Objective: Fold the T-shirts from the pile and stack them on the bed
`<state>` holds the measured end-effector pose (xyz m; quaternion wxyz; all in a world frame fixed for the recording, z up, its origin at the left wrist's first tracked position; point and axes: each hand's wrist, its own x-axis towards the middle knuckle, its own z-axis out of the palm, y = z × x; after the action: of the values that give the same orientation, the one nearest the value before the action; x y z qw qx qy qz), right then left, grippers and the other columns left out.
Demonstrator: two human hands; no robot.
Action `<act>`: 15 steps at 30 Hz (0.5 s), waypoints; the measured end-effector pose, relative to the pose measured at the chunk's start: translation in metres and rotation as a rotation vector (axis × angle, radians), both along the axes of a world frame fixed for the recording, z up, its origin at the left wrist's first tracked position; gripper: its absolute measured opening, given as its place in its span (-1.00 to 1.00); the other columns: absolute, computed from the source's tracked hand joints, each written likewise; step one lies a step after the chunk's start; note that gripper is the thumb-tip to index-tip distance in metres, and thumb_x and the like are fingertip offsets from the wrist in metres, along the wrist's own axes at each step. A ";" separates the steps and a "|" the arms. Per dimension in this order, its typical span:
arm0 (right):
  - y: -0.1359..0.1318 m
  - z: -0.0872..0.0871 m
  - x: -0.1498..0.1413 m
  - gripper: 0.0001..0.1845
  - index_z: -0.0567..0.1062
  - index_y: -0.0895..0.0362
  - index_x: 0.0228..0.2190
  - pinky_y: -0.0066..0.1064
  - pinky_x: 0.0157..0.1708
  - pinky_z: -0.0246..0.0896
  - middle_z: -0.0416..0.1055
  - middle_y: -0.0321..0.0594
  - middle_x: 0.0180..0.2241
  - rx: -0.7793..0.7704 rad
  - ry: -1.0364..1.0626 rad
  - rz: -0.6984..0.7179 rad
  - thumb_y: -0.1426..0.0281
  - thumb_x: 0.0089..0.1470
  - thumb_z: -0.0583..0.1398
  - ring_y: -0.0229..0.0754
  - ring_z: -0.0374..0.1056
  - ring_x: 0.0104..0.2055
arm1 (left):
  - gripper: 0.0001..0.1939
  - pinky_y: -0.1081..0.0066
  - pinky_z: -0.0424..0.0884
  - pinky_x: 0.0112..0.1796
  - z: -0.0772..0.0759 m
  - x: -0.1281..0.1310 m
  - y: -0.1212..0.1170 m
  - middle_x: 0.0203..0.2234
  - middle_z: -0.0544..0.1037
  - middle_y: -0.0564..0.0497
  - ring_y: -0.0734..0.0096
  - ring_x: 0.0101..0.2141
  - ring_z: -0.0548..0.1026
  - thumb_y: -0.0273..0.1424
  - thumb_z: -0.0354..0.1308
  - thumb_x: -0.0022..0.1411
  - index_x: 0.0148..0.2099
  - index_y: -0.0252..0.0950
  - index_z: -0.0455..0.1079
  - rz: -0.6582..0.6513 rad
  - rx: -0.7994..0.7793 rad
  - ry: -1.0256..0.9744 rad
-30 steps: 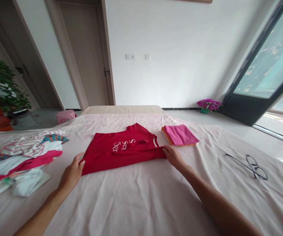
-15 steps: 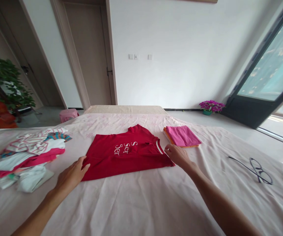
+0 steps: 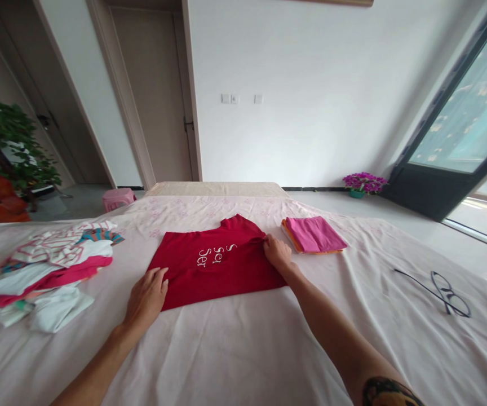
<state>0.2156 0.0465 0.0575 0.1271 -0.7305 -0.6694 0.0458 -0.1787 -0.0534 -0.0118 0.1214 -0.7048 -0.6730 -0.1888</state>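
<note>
A red T-shirt with white lettering lies partly folded on the pale pink bedsheet. My left hand rests flat on the shirt's near left corner, fingers stretched out. My right hand is at the shirt's collar on the right side, its fingers curled and pinching the red cloth there. A folded pink garment on top of an orange one lies just to the right of that hand.
A loose pile of white, striped and pink clothes lies at the left of the bed. A pair of dark glasses rests on the sheet at the right. Beyond the bed stand a pink stool, a potted plant and purple flowers.
My right hand has moved left from the shirt's right edge onto the collar and closed on it. My left hand has slid right onto the shirt's near corner.
</note>
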 end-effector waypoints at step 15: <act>-0.079 0.022 0.082 -0.55 0.47 0.05 -0.25 -0.41 -0.41 0.06 0.51 -0.25 -0.29 -0.115 0.174 -0.024 -0.04 0.11 0.07 -0.16 0.40 -0.29 | -0.57 0.20 0.31 -0.14 0.034 0.010 -0.026 -0.06 0.48 -0.18 0.14 -0.15 0.45 -0.30 -0.12 0.35 0.19 -0.28 0.27 0.221 -0.093 0.102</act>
<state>0.2979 -0.0323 0.0795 0.1432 -0.7380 -0.6430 0.1462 -0.1691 -0.0790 0.0222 0.1428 -0.6399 -0.7475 -0.1069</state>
